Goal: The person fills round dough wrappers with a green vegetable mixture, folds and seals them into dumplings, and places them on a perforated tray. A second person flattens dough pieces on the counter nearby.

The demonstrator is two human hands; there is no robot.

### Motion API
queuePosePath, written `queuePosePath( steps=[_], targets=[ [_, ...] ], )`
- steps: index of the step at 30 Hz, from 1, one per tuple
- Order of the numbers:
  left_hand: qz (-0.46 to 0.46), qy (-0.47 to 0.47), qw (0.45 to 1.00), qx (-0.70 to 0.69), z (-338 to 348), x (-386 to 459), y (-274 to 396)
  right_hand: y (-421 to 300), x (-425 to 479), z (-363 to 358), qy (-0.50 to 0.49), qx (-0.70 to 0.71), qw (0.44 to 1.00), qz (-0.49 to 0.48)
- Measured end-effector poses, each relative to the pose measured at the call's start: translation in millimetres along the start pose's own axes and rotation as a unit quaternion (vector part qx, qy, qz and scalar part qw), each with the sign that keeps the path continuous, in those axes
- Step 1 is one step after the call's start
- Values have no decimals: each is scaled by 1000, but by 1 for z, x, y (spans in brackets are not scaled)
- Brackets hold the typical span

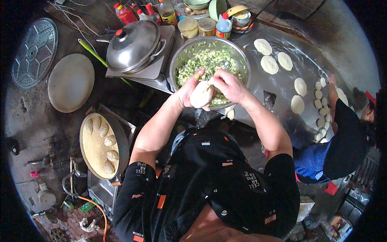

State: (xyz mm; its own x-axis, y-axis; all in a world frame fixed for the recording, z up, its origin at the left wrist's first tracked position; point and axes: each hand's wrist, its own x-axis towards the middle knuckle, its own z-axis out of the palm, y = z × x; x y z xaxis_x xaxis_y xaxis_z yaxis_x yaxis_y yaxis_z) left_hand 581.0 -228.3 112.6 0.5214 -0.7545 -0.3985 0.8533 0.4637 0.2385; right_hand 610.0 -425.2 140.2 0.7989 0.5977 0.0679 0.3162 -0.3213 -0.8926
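Note:
A pale, partly pleated dough bun (200,96) rests in my left hand (188,90), which cups it from the left and below. The fingers of my right hand (227,86) pinch the dough's upper edge. Both hands are above the near part of a steel bowl (248,71) holding chopped green and white filling (205,62). A metal spoon (225,63) appears partly sunk in the filling. Right of the bowl, several flat dough rounds (269,64) lie on the floured steel table (257,93).
A lidded wok (133,45) sits on a cooker at left. Several shaped buns (103,130) line a round steamer tray (93,154). Bottles and jars (206,27) stand behind the bowl. At right, a co-worker's hand (332,79) is near small dough pieces (318,94).

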Motion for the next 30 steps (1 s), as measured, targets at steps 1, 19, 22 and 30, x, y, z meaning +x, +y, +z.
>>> queuePosePath(
  steps=[1, 19, 22, 30],
  targets=[
    [-9, 1, 1000, -8, -1, 1, -2, 0, 0, -6, -26, 19, 999, 8],
    [-38, 14, 999, -27, 16, 41, -47, 45, -16, -39, -158, 171, 964, -127],
    [-15, 1, 998, -57, 21, 39, -56, 44, -17, -37, -157, 164, 964, -141],
    [180, -5, 965, -189, 17, 1, -85, 25, -11, -22, -65, 88, 993, -34]
  ],
)
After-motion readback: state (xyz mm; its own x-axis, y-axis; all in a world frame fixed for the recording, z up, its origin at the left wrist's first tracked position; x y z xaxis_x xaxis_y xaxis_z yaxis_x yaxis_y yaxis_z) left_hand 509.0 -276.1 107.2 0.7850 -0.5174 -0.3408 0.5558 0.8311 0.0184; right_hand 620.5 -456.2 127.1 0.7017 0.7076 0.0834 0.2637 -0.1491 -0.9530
